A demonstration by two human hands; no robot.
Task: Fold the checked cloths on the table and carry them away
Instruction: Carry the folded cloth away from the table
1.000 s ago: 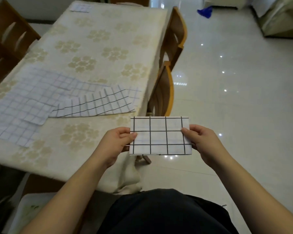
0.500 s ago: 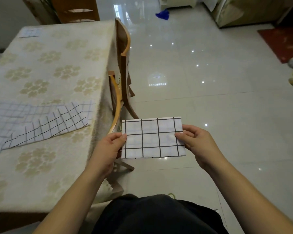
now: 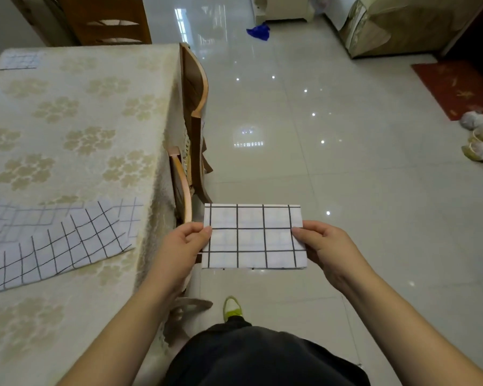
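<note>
— Holding anything, those 2 hands?

— Yes. The left hand [image 3: 185, 243] pinches the left edge of a folded checked cloth [image 3: 253, 236], thumb on top, and the right hand [image 3: 324, 246] pinches the right edge the same way. Each grip is narrow, closed on thin fabric. The cloth is a flat white rectangle with a bold black grid, held level in the air above the glossy tiled floor [image 3: 346, 168], just to the right of the table [image 3: 76, 129].

— And on the table?

— An unfolded checked cloth [image 3: 64, 246] lies rumpled near the front edge, white with black lines, its right corner close to the table's side. A paler cloth with a finer grid [image 3: 14, 218] is partly under it. A small folded checked piece [image 3: 21, 60] sits at the far left corner. The tablecloth is cream with a woven flower pattern.

— Anything beside it?

— 2 curved wooden chairs [image 3: 197, 112] are tucked against the table's right side.
</note>
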